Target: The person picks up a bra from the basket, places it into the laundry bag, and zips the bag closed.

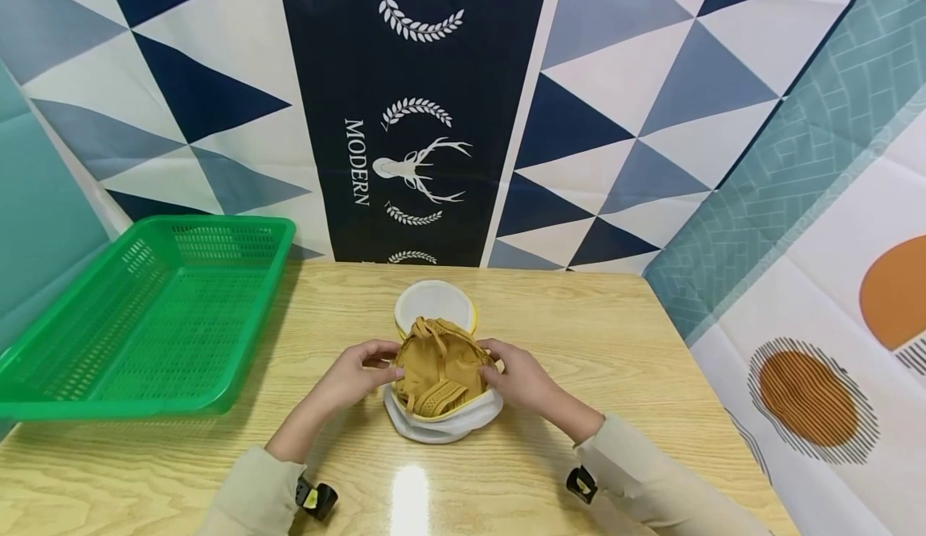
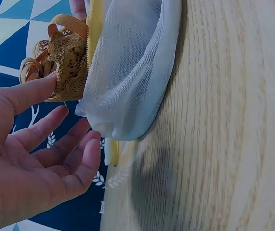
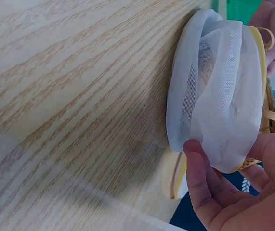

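Note:
A mustard lace bra sits bunched in the opening of a white mesh laundry bag with a yellow zip edge. Its straps and band show in the head view. At the bag's left side is my left hand; its thumb touches the lace while the other fingers curve loosely below, spread apart. My right hand grips the right side of the bag, thumb by the bra at the rim and fingers against the outer mesh. Much of the bra is hidden inside the mesh.
Just behind the bag lies a round white mesh piece with a yellow edge. A large green plastic basket stands at the left of the wooden table. Patterned cloth hangs along the table's back edge.

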Action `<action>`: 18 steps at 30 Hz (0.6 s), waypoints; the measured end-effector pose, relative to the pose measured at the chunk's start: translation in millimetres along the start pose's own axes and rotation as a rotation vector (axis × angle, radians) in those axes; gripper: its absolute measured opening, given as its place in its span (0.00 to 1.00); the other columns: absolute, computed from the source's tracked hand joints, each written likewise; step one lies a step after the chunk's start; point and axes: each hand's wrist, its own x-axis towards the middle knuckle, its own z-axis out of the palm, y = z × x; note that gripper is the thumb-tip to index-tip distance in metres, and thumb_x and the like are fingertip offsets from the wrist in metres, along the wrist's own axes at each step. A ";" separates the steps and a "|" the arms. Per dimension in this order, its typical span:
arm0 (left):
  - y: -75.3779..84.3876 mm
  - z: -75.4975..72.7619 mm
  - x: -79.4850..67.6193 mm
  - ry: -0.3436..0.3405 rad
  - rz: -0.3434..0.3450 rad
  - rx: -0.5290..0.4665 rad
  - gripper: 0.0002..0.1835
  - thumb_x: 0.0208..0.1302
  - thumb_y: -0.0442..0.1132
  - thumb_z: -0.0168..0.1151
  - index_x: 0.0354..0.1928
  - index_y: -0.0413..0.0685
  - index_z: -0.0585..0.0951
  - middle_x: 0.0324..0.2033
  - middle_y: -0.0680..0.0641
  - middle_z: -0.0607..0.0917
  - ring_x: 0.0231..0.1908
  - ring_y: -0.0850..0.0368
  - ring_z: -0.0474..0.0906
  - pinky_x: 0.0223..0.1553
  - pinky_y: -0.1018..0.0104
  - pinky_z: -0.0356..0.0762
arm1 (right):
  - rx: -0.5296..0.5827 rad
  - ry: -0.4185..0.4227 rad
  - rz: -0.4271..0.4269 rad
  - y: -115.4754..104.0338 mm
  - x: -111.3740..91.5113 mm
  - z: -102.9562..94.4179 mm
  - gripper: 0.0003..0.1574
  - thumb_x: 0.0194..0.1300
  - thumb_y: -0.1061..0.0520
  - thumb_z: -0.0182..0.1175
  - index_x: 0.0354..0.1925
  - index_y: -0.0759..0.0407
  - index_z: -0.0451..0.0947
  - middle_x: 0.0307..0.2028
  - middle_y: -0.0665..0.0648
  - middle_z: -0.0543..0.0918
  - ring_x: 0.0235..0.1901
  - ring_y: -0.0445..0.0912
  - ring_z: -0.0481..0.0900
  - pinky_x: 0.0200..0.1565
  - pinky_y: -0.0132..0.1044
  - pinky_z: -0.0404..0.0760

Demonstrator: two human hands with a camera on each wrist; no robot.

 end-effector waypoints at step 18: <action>0.8 1.1 4.4 -0.053 0.021 -0.010 0.22 0.54 0.39 0.61 0.51 0.37 0.73 0.45 0.41 0.79 0.42 0.53 0.76 0.42 0.65 0.76 | -0.003 -0.017 0.000 0.4 1.1 0.7 0.22 0.60 0.56 0.55 0.54 0.51 0.69 0.37 0.54 0.78 0.15 0.38 0.67 0.17 0.30 0.68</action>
